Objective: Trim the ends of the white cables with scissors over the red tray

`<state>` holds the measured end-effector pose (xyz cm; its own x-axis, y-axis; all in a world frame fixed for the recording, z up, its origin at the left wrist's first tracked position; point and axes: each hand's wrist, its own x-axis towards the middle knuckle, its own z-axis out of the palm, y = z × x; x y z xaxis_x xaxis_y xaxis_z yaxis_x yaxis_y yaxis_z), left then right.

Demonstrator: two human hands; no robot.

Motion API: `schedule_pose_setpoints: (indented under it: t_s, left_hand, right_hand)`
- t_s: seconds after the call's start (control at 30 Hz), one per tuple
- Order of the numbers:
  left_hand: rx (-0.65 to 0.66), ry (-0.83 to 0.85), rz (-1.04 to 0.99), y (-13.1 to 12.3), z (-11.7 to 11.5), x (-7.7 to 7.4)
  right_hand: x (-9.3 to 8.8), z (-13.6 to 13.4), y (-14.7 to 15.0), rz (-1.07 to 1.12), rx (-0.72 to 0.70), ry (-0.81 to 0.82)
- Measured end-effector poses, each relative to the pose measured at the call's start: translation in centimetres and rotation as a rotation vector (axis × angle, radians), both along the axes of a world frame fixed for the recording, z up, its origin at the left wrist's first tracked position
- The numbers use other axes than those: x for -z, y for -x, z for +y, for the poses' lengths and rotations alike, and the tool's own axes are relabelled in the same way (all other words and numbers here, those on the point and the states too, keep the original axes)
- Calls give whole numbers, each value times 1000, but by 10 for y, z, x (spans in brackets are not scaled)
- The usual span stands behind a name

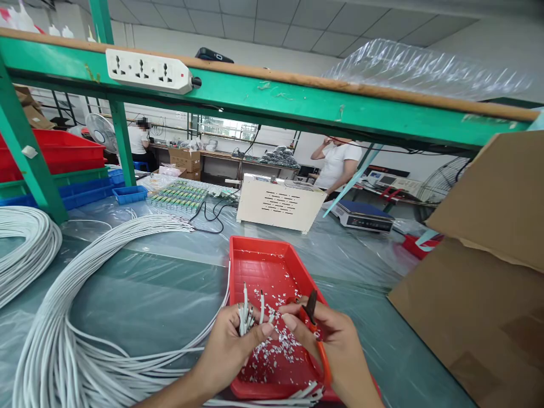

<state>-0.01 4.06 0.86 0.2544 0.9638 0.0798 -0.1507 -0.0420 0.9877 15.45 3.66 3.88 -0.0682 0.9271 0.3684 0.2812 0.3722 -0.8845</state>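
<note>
The table [140, 306], green under a transparent film, is the largest thing that I see from my distance, and at its right side stands a cardboard box [480, 283]. On the left, the white cables [55, 340] lie in a big curved bundle; I suppose they are bent so because this long length must fit on the table. The red tray [255, 272] is directly under both hands, and I think this place is chosen so that small pieces fall inside it.

The grip of the left hand [232, 340] is pressed together around a group of cable ends [243, 320], which point upward above the tray; this seems to make the tips easy to reach. The right hand [335, 340] has its grip closed around the orange-handled tool [323, 362], dark head upward, probably to leave thumb and forefinger free. These two fingertips are near one leaning end, but I cannot tell whether they touch it.

The cables look round, white and similar in thickness, and some held ends show dark tips. More ends lie at the near edge of the tray. The smallest are the silvery scraps [278, 345], scattered over the tray's bottom.
</note>
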Motion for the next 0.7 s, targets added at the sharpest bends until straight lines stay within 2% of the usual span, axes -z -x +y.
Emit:
schedule_pose_setpoints:
  t_s: [0.17, 0.37, 0.47, 0.57, 0.7]
  left_hand:
    - [41, -68, 29, 1, -2, -1]
    - [-20, -87, 139, -1, -4, 7]
    - [-27, -84, 155, -1, -5, 6]
    - [13, -86, 144, 1, -6, 1]
    - [139, -93, 180, 4, -6, -2]
  right_hand:
    - [1, 4, 1, 38, -50, 143]
    - [10, 8, 2, 446, -196, 511]
    - [15, 9, 3, 543, -231, 628]
    - [18, 10, 3, 525, -278, 686]
    - [19, 12, 3, 445, -300, 630]
